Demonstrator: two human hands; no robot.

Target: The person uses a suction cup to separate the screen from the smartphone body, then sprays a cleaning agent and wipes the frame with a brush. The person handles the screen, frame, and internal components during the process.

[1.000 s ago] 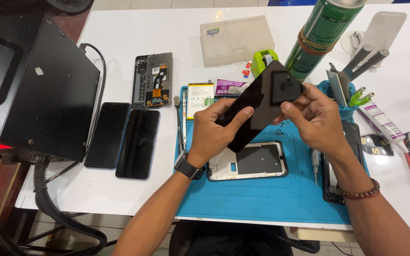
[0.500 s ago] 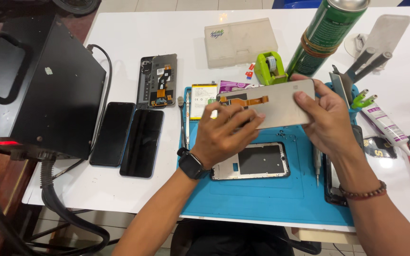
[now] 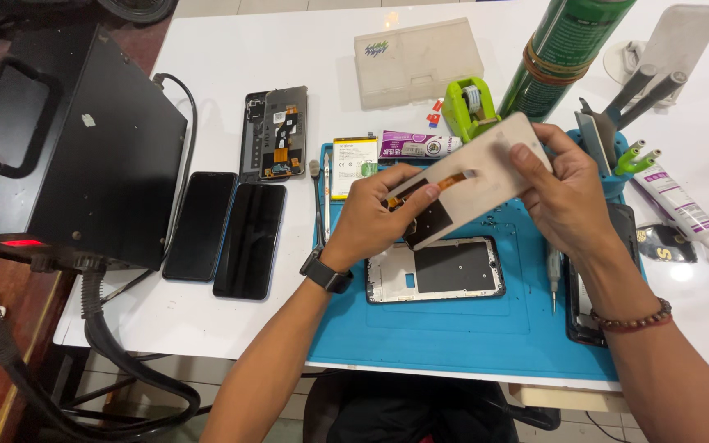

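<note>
- Left hand [image 3: 379,215] is gripping the screen panel's [image 3: 486,168] lower end.
- Right hand [image 3: 566,197] is pinching its upper end.
- Panel is hovering tilted above the frame [image 3: 436,271] on the blue mat [image 3: 453,336].

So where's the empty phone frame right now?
In the head view the phone frame lies flat on the blue mat, near the middle, just below the screen panel that the left hand and right hand hold above it.
</note>
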